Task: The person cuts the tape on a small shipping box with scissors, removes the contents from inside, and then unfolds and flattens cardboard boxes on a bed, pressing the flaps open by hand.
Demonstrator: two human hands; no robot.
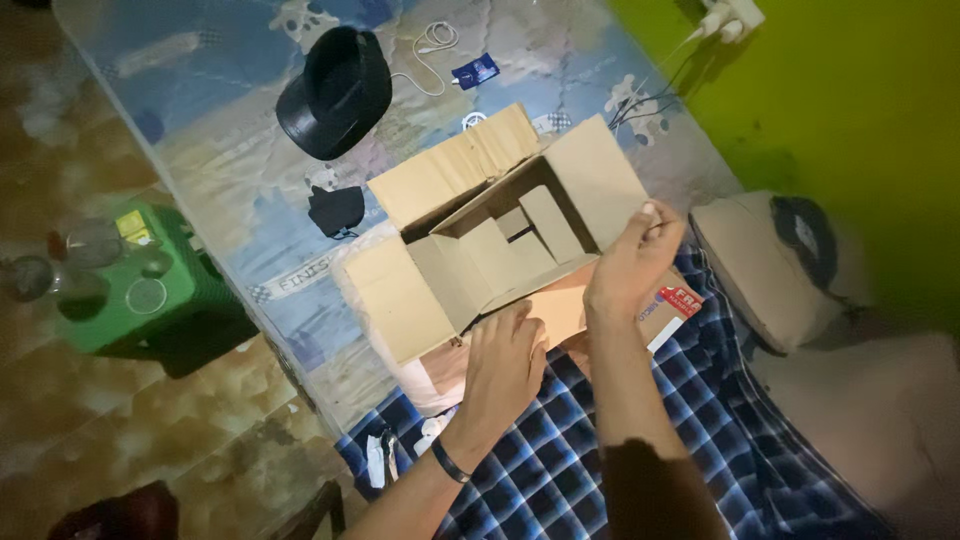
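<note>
Dim, soft-focus view, shadowed lower corners

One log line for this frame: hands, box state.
left hand: flat on near flap | right hand: pinching far flap edge | cardboard box: open, on mattress

Black hat (335, 92), upper centre, on a patterned mattress (230, 190). White cable (428, 52) coiled just right of it, small blue card (474, 71) beside. Dark cloth piece (336, 209) below the hat. Green stool (135, 295) with glass jars (70, 262), left, on the brown floor (150, 440). Green wall (850, 110), upper right. Blue checked cloth (720, 420), lower right.
</note>
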